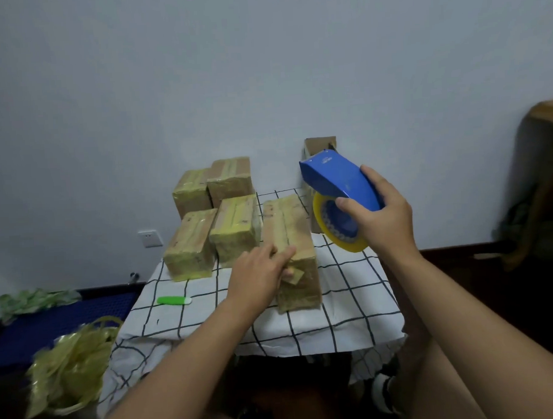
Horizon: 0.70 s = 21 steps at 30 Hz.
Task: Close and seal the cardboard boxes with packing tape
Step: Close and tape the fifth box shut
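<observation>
Mid-frame on the checked tablecloth [344,269]: long cardboard box [291,250], top seam taped, near end touched by left hand [259,278], fingers fairly straight along the edge, thumb by a loose tape tab [295,276]; no real clasp visible. Right of centre, raised clear of the box: blue tape dispenser [340,182] with yellowish roll [336,230], clasped firmly by right hand [384,215]. Probably light, stiff-walled, slick under tape; best steadied flat-palmed on a bare cardboard side; four wrapped boxes [235,230] left of it; green cutter [174,300] lower left.
</observation>
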### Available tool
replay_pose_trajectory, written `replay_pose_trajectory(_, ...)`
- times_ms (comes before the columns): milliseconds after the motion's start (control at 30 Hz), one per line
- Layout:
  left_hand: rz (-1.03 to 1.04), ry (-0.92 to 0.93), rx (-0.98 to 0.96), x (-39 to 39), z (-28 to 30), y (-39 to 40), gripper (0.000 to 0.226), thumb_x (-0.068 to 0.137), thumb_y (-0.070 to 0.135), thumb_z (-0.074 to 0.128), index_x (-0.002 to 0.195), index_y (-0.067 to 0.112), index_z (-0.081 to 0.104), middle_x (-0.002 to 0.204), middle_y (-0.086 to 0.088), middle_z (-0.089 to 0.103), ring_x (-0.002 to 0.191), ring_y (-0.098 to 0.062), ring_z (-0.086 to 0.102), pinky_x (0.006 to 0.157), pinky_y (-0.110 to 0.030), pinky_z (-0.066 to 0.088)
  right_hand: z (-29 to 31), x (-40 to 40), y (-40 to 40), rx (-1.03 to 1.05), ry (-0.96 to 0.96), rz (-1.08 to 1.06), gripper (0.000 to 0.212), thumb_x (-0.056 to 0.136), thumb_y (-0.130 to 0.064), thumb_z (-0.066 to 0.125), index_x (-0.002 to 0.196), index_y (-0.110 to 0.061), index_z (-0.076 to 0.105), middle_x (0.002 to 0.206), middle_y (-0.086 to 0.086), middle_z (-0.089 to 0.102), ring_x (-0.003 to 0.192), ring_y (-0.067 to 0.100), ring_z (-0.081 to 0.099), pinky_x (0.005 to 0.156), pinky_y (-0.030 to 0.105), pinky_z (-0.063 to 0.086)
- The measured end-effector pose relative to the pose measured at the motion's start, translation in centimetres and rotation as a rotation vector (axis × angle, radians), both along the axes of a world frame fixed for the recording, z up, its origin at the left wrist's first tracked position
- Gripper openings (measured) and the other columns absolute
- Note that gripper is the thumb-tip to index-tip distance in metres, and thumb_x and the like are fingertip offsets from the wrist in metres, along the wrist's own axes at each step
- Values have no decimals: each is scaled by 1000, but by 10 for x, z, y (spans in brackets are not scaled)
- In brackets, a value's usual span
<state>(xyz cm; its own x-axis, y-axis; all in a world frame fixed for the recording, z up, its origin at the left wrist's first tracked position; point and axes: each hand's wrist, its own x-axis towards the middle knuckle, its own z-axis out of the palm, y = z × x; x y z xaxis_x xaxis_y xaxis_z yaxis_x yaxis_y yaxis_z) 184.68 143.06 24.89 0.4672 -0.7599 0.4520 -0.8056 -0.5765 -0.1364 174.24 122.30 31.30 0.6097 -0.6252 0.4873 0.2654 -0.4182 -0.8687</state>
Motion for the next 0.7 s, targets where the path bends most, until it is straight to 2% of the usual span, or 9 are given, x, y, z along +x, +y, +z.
replay_pose_trajectory(67,1,75,-53,1,-12,-9,44,88,49,64,126,28,63,100,-5,57,79,-26,58,60,-31,36,-3,-3,-7,6,7,32,68,73,-34,82,135,-37,56,132,-14,57,119,6,55,97,29,50)
replay_pose_trajectory(167,-12,104,-166,8,-23,-14,35,89,48,60,114,27,71,93,-3,56,73,-25,59,56,-28,35,-6,-9,-17,59,15,115,62,72,-26,84,127,-42,58,127,-19,59,112,-2,59,85,17,51)
replay_pose_trajectory(267,57,226,-152,9,-20,-16,43,90,58,50,122,34,66,107,1,54,95,-24,54,73,-34,38,-8,-13,-23,148,26,221,61,67,-27,84,123,-36,62,124,-15,63,105,-1,63,79,16,52)
replay_pose_trajectory(333,134,427,-140,4,-9,-16,50,93,65,38,130,40,59,119,6,50,111,-19,42,89,-36,34,-10,-16,-26,206,46,278,64,58,-38,78,121,-36,65,118,-14,67,101,9,66,77,22,54)
replay_pose_trajectory(400,139,739,-391,-4,16,-16,43,98,57,40,122,31,65,118,8,58,115,-17,45,95,-34,36,-13,-20,-27,223,71,347,66,57,-40,74,122,-36,66,117,-11,68,97,15,66,74,27,54)
replay_pose_trajectory(467,144,1152,-764,-11,37,-15,48,100,52,38,104,18,72,103,2,70,99,-14,60,87,-30,45,-16,-25,-25,232,89,411,68,56,-38,73,123,-36,66,113,-10,69,90,16,65,71,28,55)
replay_pose_trajectory(533,125,1526,-869,-18,53,-12,65,96,61,35,100,9,74,94,-5,75,79,-13,63,73,-27,46,-20,-30,-22,226,102,463,70,54,-37,72,123,-34,65,111,-11,70,88,13,66,70,27,55)
replay_pose_trajectory(600,64,1730,-889,-23,57,-8,72,87,67,43,102,4,74,90,-8,74,69,-13,60,65,-25,43,-23,-34,-16,200,125,505,69,53,-36,72,122,-37,66,111,-10,70,87,13,66,71,26,55)
replay_pose_trajectory(700,2,1898,-998,-30,58,-3,52,75,50,65,103,7,70,87,-10,68,64,-13,59,59,-24,43,-28,-38,-10,154,171,560,65,54,-35,72,118,-44,68,113,-10,69,87,12,67,73,26,55)
